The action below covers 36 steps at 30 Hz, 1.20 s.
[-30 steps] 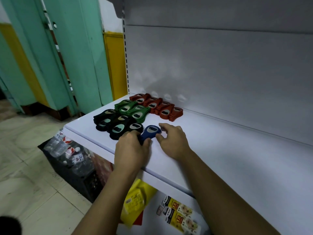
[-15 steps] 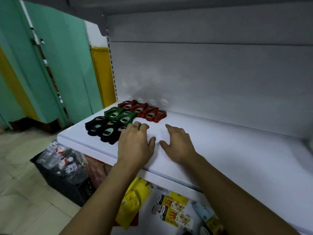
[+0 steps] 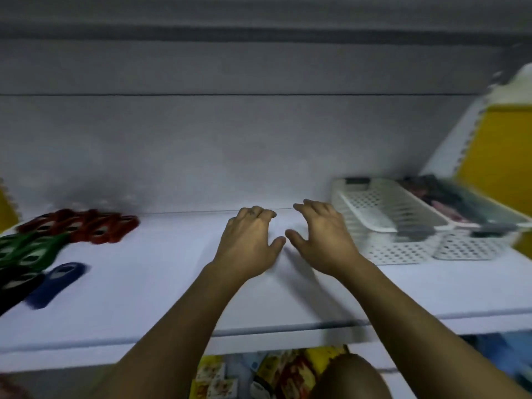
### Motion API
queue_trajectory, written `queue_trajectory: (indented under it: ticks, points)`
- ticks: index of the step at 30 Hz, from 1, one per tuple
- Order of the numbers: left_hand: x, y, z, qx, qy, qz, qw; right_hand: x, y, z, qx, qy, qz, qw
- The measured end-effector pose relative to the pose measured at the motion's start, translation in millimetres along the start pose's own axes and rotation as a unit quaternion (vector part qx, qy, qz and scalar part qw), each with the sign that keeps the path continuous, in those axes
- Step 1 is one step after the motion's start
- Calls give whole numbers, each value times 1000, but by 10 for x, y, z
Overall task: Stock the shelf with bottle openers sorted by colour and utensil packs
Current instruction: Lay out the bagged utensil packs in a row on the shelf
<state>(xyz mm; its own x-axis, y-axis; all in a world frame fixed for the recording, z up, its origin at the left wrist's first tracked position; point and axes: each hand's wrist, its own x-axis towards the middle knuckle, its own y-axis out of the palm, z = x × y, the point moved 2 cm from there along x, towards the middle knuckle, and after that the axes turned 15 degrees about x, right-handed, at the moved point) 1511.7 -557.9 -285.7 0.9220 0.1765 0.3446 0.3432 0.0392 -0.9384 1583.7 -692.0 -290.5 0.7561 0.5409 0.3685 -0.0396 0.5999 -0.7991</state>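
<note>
The frame is blurred by motion. On the white shelf (image 3: 149, 295), bottle openers lie at the far left in colour groups: red ones (image 3: 83, 226) at the back, green ones (image 3: 26, 251) in front of them, black ones (image 3: 14, 283) at the edge, and one blue opener (image 3: 54, 283) beside the black ones. My left hand (image 3: 247, 243) and my right hand (image 3: 322, 237) hover side by side over the shelf's middle, fingers loose, holding nothing. A white perforated basket (image 3: 403, 251) stands just right of my right hand with dark items in it.
A second white basket (image 3: 463, 249) with dark packs sits further right, beside a yellow panel (image 3: 501, 174). Below the shelf edge, colourful packets (image 3: 273, 372) fill a lower level. The grey back wall (image 3: 230, 145) closes the shelf behind.
The view has swung right. Both hands have left the blue opener lying beside the black ones and moved right to the shelf's middle, close to the white baskets.
</note>
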Motion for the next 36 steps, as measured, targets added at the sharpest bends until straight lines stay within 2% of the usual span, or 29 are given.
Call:
queue_trajectory:
  ticks: [6,10,12,15,18,20,24,27,30,36]
  points:
    - [368,-84,-1041,-49,136,10,989,-244,-956,-608,-53,30,-86,994]
    - [506,-105,-1638,-33,183,23,982,-403,-1496,-1059,-95,78,-158,980]
    - [563,-95,-1864,-4,194,33,980,-488,-1704,-1345,-138,149,-139,969]
    - [615,-51,-2138,26,195,47,979,-641,-1894,-1686,-181,233,-62,953]
    - [652,76,-2329,14,182,86,979,-705,-1925,-1888,-192,200,-7,961]
    - [661,173,-2398,13,165,114,980,-699,-1910,-1986,-187,185,-14,965]
    - [647,256,-2414,70,142,102,982,-669,-1763,-2164,-183,199,-41,962]
    - [635,268,-2242,71,105,118,985,-654,-1675,-2179,-168,197,-63,964]
    - [601,245,-1956,82,84,127,985,-658,-1613,-2073,-150,185,-28,971]
    - [512,201,-1717,85,88,124,985,-775,-1488,-1807,-225,110,-3,968]
